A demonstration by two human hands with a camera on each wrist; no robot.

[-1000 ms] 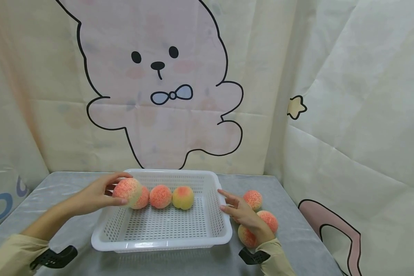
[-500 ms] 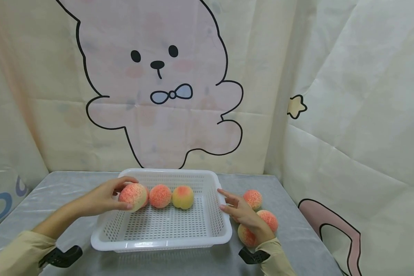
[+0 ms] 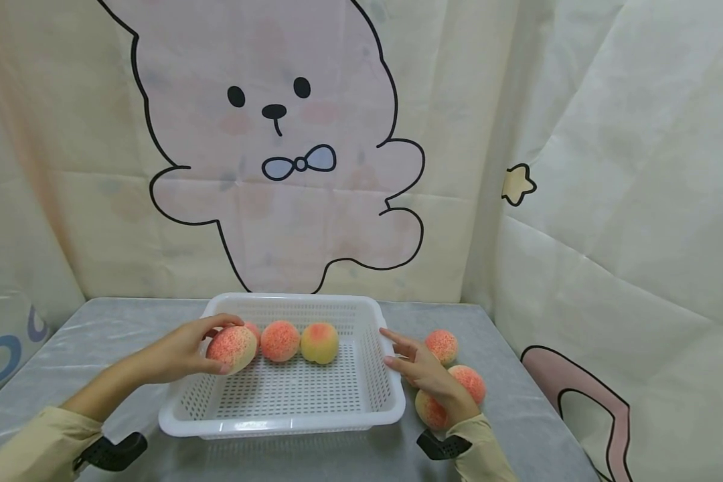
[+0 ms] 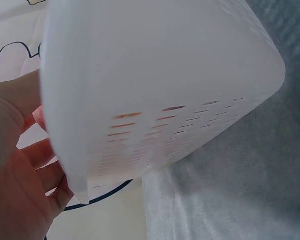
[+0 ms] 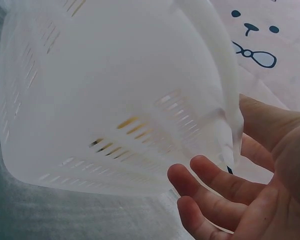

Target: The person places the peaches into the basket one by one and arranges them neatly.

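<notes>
Behind everything, a cream backdrop (image 3: 452,100) is hanging at twelve o'clock, showing a big lilac bear (image 3: 313,221). In front, a grey-covered bench (image 3: 524,422) is carrying a white slotted basket (image 3: 289,425), whose walls are blocking much of both wrist views. The left hand (image 3: 194,347) is curling fingers and thumb round a speckled peach (image 3: 231,349) at the basket's ten o'clock; I can't tell whether that fruit is touching the basket floor. The right hand (image 3: 423,370) is holding the rim at three o'clock, its other fingers bending loosely outside. The speckled peach is mostly hiding a rear peach (image 3: 253,329); towards three o'clock, a red peach (image 3: 280,341) and a yellow peach (image 3: 320,343) are lying inside. Outside at three to four o'clock, a far peach (image 3: 443,345), a middle peach (image 3: 471,383) and a near peach (image 3: 430,411) are sitting partly behind the right hand and wrist.
</notes>
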